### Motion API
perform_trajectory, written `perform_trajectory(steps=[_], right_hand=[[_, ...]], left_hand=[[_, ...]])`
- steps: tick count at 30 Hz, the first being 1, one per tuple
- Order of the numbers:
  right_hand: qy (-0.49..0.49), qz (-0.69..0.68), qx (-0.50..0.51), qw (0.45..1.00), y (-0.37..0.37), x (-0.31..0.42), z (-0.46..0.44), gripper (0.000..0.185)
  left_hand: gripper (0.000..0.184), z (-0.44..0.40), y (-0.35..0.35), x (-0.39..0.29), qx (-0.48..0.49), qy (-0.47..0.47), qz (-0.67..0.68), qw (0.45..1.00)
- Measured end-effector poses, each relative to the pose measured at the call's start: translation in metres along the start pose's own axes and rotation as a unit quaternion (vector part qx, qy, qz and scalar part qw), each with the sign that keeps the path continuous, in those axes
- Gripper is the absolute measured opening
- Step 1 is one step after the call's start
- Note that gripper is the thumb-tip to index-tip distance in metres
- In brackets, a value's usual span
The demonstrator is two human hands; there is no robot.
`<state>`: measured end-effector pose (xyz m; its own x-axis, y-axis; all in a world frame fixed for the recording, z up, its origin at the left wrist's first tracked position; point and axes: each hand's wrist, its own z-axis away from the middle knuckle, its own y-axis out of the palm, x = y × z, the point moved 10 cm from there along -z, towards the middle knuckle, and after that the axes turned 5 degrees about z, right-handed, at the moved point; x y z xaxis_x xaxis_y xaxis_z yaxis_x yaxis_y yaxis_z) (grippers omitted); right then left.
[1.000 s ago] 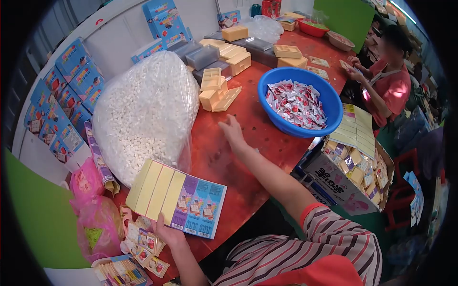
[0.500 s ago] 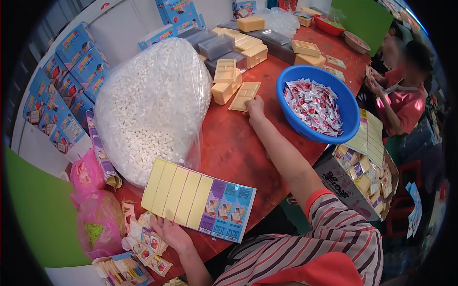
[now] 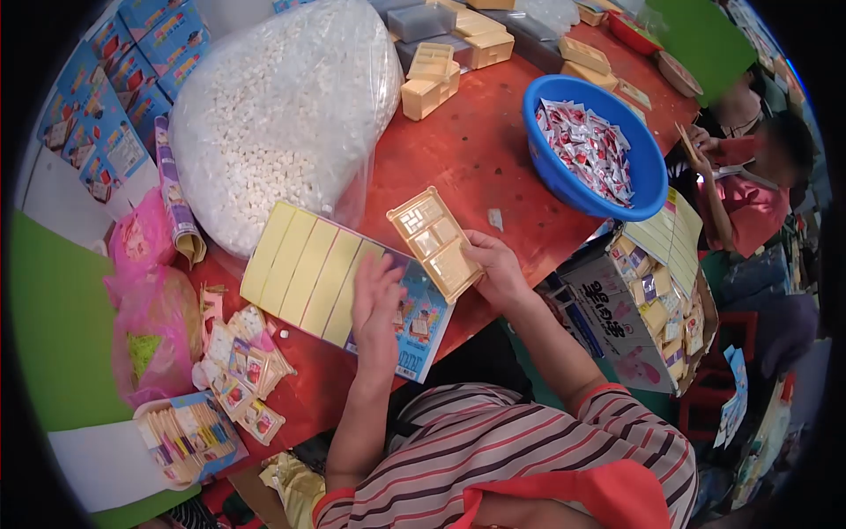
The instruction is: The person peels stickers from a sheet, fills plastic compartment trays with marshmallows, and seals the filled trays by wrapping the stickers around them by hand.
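My right hand (image 3: 496, 267) grips the right edge of a cream plastic compartment tray (image 3: 432, 240), held tilted above the table. My left hand (image 3: 377, 309) is raised over a sheet of printed labels (image 3: 304, 269), its fingers stretched out and holding nothing. Yellow strips cover the sheet's left part, while its right part is blue and purple with printed pictures. Left of that hand lies a loose pile of small printed packets (image 3: 251, 366).
A big clear bag of white pieces (image 3: 273, 123) stands at the back left. Packets fill a blue basin (image 3: 656, 167) on the right. Stacked cream trays (image 3: 432, 84) sit behind. A carton (image 3: 608, 309) of packs stands right of the table. A co-worker (image 3: 749, 203) sits beyond it.
My right hand has brought the cream tray from the back stack toward me, over the label sheet. My left hand has lifted from the sheet's lower edge and moved right.
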<state>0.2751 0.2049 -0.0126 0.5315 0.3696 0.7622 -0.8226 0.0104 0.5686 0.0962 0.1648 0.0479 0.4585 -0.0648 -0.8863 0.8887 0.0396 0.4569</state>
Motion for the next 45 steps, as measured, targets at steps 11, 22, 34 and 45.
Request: perform_trajectory(steps=[11,22,34,45], right_hand=[[-0.169,0.355,0.042,0.918,0.054,0.023,0.071,0.030],[-0.116,0.259,0.098,0.954,0.069,0.019,0.076,0.023],[-0.077,0.200,0.075,0.974,0.049,0.014,0.072,0.012],[-0.044,0.329,0.060,0.941,0.039,0.014,0.073,0.013]], left_hand=[[0.070,0.013,0.038,0.013,0.012,0.026,0.145,0.989],[0.056,0.015,0.033,0.034,-0.016,-0.040,0.119,0.992],[0.036,0.020,0.033,0.052,0.014,-0.030,0.066,0.997],[0.011,0.032,0.049,-0.017,0.075,0.192,-0.307,0.929]])
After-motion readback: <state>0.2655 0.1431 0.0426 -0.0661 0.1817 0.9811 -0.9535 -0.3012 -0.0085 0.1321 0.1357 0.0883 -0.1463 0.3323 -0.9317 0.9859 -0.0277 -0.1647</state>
